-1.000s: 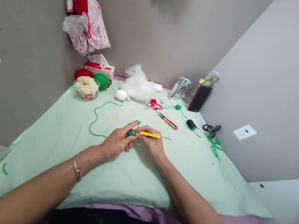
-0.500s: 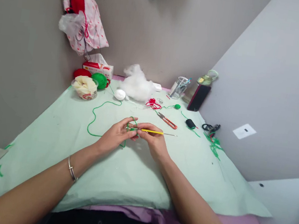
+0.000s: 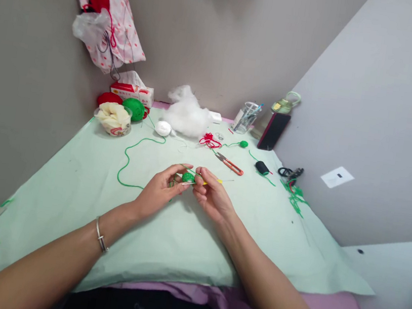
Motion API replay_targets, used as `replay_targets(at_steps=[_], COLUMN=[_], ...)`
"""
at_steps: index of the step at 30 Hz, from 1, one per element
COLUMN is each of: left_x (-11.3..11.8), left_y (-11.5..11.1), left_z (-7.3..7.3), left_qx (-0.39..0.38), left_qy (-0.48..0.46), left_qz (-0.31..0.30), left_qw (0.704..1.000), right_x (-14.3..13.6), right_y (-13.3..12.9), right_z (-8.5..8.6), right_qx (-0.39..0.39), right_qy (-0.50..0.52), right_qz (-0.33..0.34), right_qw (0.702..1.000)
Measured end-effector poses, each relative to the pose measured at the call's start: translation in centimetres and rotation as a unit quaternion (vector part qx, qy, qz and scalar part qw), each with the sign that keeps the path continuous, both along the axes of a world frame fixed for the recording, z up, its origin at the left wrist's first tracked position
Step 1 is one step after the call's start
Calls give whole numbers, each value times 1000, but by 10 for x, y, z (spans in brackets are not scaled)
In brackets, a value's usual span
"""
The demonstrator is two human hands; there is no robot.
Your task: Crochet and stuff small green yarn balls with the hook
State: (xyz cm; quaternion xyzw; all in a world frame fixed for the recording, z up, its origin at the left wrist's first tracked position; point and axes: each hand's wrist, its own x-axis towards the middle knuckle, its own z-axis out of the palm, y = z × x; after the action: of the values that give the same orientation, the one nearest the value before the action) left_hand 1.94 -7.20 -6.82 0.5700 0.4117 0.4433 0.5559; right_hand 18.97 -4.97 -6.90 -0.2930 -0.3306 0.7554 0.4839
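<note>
Near the middle of the table, my left hand (image 3: 163,187) pinches a small green crocheted piece (image 3: 188,177) between thumb and fingers. Green yarn (image 3: 123,161) runs from that hand in a loose curve over the cloth to the back left. My right hand (image 3: 212,194) is closed on a crochet hook with a yellow handle (image 3: 219,181), mostly covered by the fingers. The hook's thin metal end lies at the green piece, and its other end points right. A strand of green yarn stretches between both hands.
Behind the hands lie orange snips (image 3: 232,165), red yarn (image 3: 211,141), white stuffing (image 3: 186,116) and a white ball (image 3: 162,128). A tub (image 3: 114,122) and green ball (image 3: 133,109) stand back left. A glass (image 3: 244,119), phone (image 3: 275,131) and black spool (image 3: 262,168) are at right.
My right hand has turned, covering more of the yellow handle. The green piece shows more clearly between the hands. The whole view has shifted slightly.
</note>
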Motion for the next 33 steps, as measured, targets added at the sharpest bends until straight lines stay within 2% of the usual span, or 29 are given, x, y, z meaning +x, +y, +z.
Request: replay_targets(at_steps=[10, 21, 27, 33], left_x=[-7, 4, -9, -11], left_y=[6, 1, -1, -17], left_z=[-3, 2, 18, 40], left_qx=[-17, -22, -44, -82], left_qy=[-31, 0, -31, -160], left_qz=[-54, -18, -55, -152], left_qw=[998, 1000, 997, 972], right_x=[1, -8, 1, 4], right_y=[-6, -15, -22, -49], right_z=[5, 5, 28, 48], right_qx=[19, 23, 29, 40], right_qy=[-26, -80, -12, 57], right_qz=[24, 40, 6, 12], right_qw=[999, 996, 999, 997])
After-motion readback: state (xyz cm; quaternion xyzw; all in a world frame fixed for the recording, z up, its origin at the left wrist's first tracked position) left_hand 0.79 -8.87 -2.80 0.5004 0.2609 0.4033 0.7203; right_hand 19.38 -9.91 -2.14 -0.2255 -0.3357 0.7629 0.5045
